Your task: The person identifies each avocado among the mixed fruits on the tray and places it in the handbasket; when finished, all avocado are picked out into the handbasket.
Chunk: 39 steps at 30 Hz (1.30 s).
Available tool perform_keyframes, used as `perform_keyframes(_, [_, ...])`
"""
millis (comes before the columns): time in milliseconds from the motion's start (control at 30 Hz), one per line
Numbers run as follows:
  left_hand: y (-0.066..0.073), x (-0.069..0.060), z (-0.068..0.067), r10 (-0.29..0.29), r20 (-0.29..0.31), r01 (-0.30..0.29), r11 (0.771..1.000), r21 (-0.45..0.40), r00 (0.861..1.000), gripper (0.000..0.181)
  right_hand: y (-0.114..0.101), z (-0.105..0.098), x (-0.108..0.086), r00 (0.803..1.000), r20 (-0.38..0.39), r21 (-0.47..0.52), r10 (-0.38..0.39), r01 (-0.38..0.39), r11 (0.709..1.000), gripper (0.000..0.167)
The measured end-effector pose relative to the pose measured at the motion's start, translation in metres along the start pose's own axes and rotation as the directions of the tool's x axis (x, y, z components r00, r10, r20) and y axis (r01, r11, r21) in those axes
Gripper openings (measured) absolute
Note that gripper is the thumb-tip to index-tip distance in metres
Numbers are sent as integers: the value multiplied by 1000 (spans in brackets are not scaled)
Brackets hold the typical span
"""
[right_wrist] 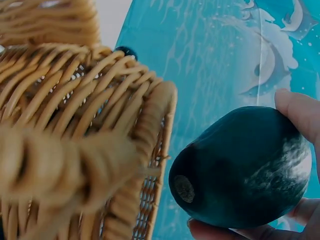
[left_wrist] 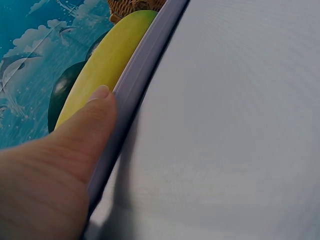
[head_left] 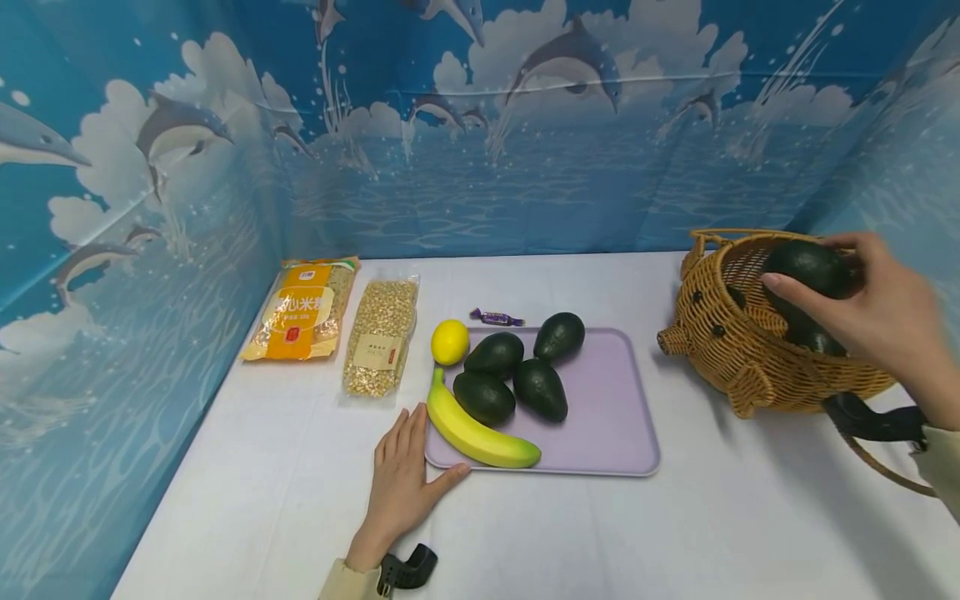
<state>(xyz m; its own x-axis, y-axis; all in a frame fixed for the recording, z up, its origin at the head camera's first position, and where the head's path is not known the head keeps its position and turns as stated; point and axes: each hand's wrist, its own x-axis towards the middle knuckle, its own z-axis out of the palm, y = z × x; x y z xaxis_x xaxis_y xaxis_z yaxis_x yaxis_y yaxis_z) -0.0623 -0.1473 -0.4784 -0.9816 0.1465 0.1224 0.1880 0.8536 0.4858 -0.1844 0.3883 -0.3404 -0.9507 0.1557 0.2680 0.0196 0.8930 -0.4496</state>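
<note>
My right hand [head_left: 885, 308] grips a dark green avocado [head_left: 810, 268] between thumb and fingers, at the mouth of a pig-shaped wicker basket [head_left: 697, 333]. More dark avocados [head_left: 817, 340] show inside the basket. In the right wrist view the held avocado [right_wrist: 240, 170] is beside the woven rim. My left hand [head_left: 405, 475] rests against the near left corner of a lilac tray [head_left: 607, 400], fingers extended and thumb along its front edge. Several avocados [head_left: 542, 390], a banana [head_left: 480, 429] and a yellow lemon [head_left: 450, 342] are on the tray, the lemon at its far left corner.
A purple-wrapped candy [head_left: 497, 318] lies behind the tray. To its left are a clear bag of grains [head_left: 381, 333] and an orange-yellow packet [head_left: 303, 310]. A blue dolphin-print curtain [head_left: 480, 183] stands behind and beside the white-covered table [head_left: 525, 533].
</note>
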Motion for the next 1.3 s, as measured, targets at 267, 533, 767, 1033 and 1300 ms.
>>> perform_keyframes(267, [-1,2,1,5,-7,-5,1000,1,1000,103,30,8,11,998,54,-44,31,-29,999,101])
perform_keyframes(533, [-1,-4,4,14,-36,-14,1000,-15,999,102,32,7,9,994,87,-105,69,-60,993,107])
perform_keyframes(767, [-2,-4,3,7,-25,-7,1000,-9,1000,103,-24,-16,-10,987,138,-139,80,-61,988,99])
perform_keyframes(1033, [-3,-2,2,9,-33,-9,1000,-13,999,103,-41,-27,-6,964,261,-150,54,-15,989,94])
perform_keyframes(1300, [-3,-1,3,8,-24,-8,1000,-21,1000,103,-32,-20,-7,956,284,-173,77,-28,984,95])
